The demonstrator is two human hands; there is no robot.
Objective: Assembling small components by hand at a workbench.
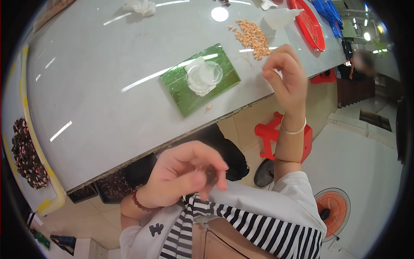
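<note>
My left hand (183, 172), with a dark red beaded bracelet, is raised in front of my chest. Its fingers curl round a small, dark, blurred thing (211, 176) whose kind I cannot make out. Over the right part of the table, my right hand (288, 75) has its fingers bent into a pinch; anything inside it is hidden. Beside it lies a heap of small tan pieces (252, 36) that look like nuts. A green board (177, 88) carries a clear round plastic dish (199, 82) and a clear disc (211, 73) overlapping it.
A red tray (308, 26) and a translucent white funnel-shaped thing (278, 18) stand at the far right. One tan piece (209, 107) lies near the table edge. At left, a yellow-edged tray (54, 196) holds dark clusters (28, 155). A red stool (267, 134) and a fan (332, 213) are below.
</note>
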